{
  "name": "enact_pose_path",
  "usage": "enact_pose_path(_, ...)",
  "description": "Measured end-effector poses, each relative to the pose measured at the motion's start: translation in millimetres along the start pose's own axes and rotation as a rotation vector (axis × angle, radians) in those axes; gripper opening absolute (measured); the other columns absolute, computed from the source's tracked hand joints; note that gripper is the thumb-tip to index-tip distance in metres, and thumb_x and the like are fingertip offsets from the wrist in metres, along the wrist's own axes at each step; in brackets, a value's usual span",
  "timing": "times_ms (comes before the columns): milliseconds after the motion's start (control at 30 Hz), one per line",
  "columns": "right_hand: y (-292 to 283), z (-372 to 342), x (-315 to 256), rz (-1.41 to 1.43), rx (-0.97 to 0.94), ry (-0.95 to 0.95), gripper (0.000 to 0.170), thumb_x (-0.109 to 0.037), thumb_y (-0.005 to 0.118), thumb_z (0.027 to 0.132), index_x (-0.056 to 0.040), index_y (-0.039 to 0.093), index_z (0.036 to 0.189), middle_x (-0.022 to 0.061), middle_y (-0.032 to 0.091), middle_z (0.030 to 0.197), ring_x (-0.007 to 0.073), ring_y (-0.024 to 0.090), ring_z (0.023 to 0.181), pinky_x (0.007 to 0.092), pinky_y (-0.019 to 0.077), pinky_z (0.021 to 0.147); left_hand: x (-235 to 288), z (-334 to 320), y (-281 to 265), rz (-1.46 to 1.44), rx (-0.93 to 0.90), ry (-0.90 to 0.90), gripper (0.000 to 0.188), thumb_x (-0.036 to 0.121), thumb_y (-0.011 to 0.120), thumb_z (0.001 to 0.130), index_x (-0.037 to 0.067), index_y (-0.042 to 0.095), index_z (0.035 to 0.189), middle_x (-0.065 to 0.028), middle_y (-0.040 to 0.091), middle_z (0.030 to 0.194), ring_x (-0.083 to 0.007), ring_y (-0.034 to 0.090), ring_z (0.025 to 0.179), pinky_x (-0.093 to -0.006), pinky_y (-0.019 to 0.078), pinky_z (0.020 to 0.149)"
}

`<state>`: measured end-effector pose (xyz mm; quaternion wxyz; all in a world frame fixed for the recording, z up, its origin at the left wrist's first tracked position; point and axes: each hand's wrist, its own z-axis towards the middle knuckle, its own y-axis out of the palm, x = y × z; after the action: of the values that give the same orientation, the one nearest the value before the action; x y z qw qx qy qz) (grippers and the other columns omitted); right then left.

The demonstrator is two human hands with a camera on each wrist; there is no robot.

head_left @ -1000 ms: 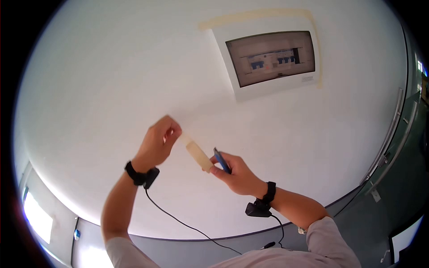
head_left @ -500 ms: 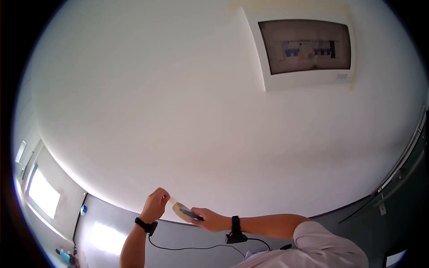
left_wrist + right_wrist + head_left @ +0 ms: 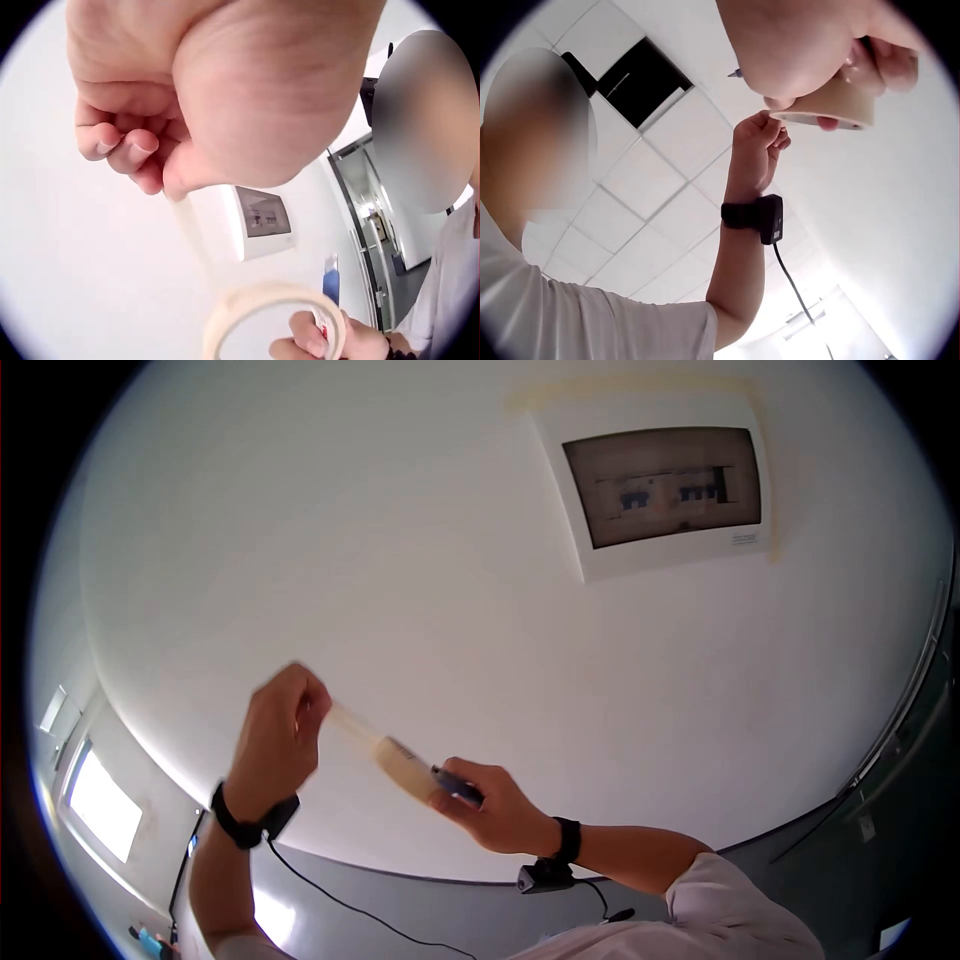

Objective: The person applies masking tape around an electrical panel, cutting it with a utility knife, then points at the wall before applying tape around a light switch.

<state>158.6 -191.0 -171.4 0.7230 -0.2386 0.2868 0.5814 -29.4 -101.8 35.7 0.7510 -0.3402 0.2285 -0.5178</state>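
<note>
My left hand [image 3: 280,725] pinches the free end of a pale masking tape strip [image 3: 354,725] between thumb and fingertips. The strip runs taut to the tape roll [image 3: 405,768], which my right hand [image 3: 497,810] grips at its near side. Some right fingers reach through the ring, as the left wrist view shows. A blue utility knife [image 3: 458,786] is also held in the right hand, its metal tip [image 3: 331,262] pointing up beside the roll [image 3: 259,295] in the left wrist view. Both hands are raised in front of the white wall, with the left one higher.
A white breaker box [image 3: 675,540] with a tinted window is mounted on the wall [image 3: 420,560] at upper right. Yellowish tape [image 3: 635,388] lines its top and right side. A cable [image 3: 350,895] hangs from the left wrist camera. Metal rails [image 3: 915,685] stand at far right.
Both hands first sank in the head view, then rose again. The left hand has drawn away from the roll, and the strip between them is longer. The head view has shifted.
</note>
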Motion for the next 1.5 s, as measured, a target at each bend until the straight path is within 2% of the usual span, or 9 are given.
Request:
enact_pose_path(133, -31.8, -3.7, -9.1, -0.051, 0.149, 0.044, 0.04, -0.043, 0.066, 0.11, -0.0042, 0.068, 0.098, 0.0003, 0.056, 0.071, 0.0092, 0.046, 0.065, 0.0289, 0.0393, 0.06, 34.4, 76.9, -18.0, 0.092, 0.029, 0.255, 0.009, -0.003, 0.06, 0.098, -0.001, 0.058, 0.09, -0.0089, 0.057, 0.074, -0.0177, 0.052, 0.069, -0.0324, 0.0441, 0.065)
enact_pose_path(233, -64.1, -16.9, -25.1, 0.071, 0.119, -0.048, 0.032, -0.032, 0.07, 0.108, -0.0028, 0.069, 0.121, -0.0064, 0.054, 0.071, 0.0055, 0.045, 0.064, 0.026, 0.0365, 0.06, 55.9, 125.6, -19.2, 0.083, 0.053, 0.302, 0.012, 0.002, 0.063, 0.101, -0.001, 0.059, 0.091, -0.0067, 0.058, 0.074, -0.0158, 0.052, 0.068, -0.0321, 0.0438, 0.065)
enact_pose_path(267, -72.8, -27.0, -40.8, 0.079, 0.122, 0.038, 0.035, -0.022, 0.069, 0.107, -0.0022, 0.063, 0.136, -0.0046, 0.061, 0.085, 0.0056, 0.049, 0.073, 0.0255, 0.0406, 0.068, 60.5, 139.7, -19.0, 0.077, 0.044, 0.298, 0.012, 0.004, 0.064, 0.102, -0.001, 0.06, 0.092, -0.0054, 0.061, 0.077, -0.0148, 0.053, 0.071, -0.0308, 0.0445, 0.068)
enact_pose_path(300, -79.2, -26.1, -43.4, 0.069, 0.131, 0.026, 0.035, -0.022, 0.069, 0.107, -0.0022, 0.063, 0.136, -0.0046, 0.061, 0.085, 0.0056, 0.049, 0.073, 0.0255, 0.0406, 0.068, 63.8, 153.6, -19.0, 0.075, 0.052, 0.314, 0.012, 0.004, 0.064, 0.102, -0.001, 0.06, 0.092, -0.0054, 0.061, 0.077, -0.0148, 0.053, 0.071, -0.0308, 0.0445, 0.068)
enact_pose_path(400, -96.8, -17.5, -65.5, -0.113, 0.16, -0.168, 0.032, -0.015, 0.065, 0.108, -0.0026, 0.061, 0.138, 0.0076, 0.066, 0.133, 0.0091, 0.055, 0.098, 0.0289, 0.0452, 0.089, 74.6, 187.7, -10.3, 0.099, 0.061, 0.474, 0.011, 0.005, 0.062, 0.104, -0.001, 0.063, 0.095, -0.0063, 0.066, 0.084, -0.0164, 0.056, 0.077, -0.0314, 0.0472, 0.074)
enact_pose_path(533, -103.5, -12.4, -80.9, -0.176, 0.305, -0.086, 0.017, -0.015, 0.066, 0.108, -0.0037, 0.064, 0.121, 0.0048, 0.074, 0.107, 0.0093, 0.058, 0.08, 0.0278, 0.0475, 0.074, 78.2, 218.5, 7.7, 0.1, 0.114, 0.545, 0.014, 0.009, 0.062, 0.104, -0.002, 0.065, 0.096, -0.0091, 0.069, 0.087, -0.0211, 0.061, 0.079, -0.0348, 0.0504, 0.077)
enact_pose_path(700, -105.4, -4.3, -83.8, -0.387, 0.375, -0.055, 0.017, -0.021, 0.068, 0.108, -0.0042, 0.065, 0.107, -0.0031, 0.059, 0.082, 0.0056, 0.042, 0.066, 0.0245, 0.0381, 0.062, 79.9, 256.5, 11.8, 0.151, 0.182, 0.544, 0.019, 0.015, 0.065, 0.104, -0.003, 0.069, 0.099, -0.0127, 0.073, 0.091, -0.0263, 0.066, 0.084, -0.0393, 0.0538, 0.081)
enact_pose_path(1000, -110.8, 5.6, -63.4, -0.327, 0.483, -0.256, 0.019, -0.018, 0.064, 0.11, -0.004, 0.062, 0.124, -0.0021, 0.066, 0.093, 0.0029, 0.047, 0.068, 0.0234, 0.0422, 0.065, 77.6, 298.3, 32.3, 0.193, 0.249, 0.607, 0.018, 0.016, 0.066, 0.104, -0.001, 0.071, 0.102, -0.0145, 0.074, 0.094, -0.0294, 0.068, 0.087, -0.0419, 0.055, 0.081)
enact_pose_path(1500, -124.5, 13.2, -58.3, -0.191, 0.598, -0.191, 0.016, -0.015, 0.066, 0.109, -0.0025, 0.065, 0.119, -0.004, 0.067, 0.088, -0.0003, 0.041, 0.06, 0.0216, 0.0355, 0.057, 86.5, 306.7, 47.7, 0.215, 0.275, 0.576, 0.017, 0.014, 0.065, 0.103, -0.003, 0.068, 0.103, -0.0161, 0.071, 0.101, -0.0319, 0.067, 0.095, -0.0432, 0.0546, 0.087)
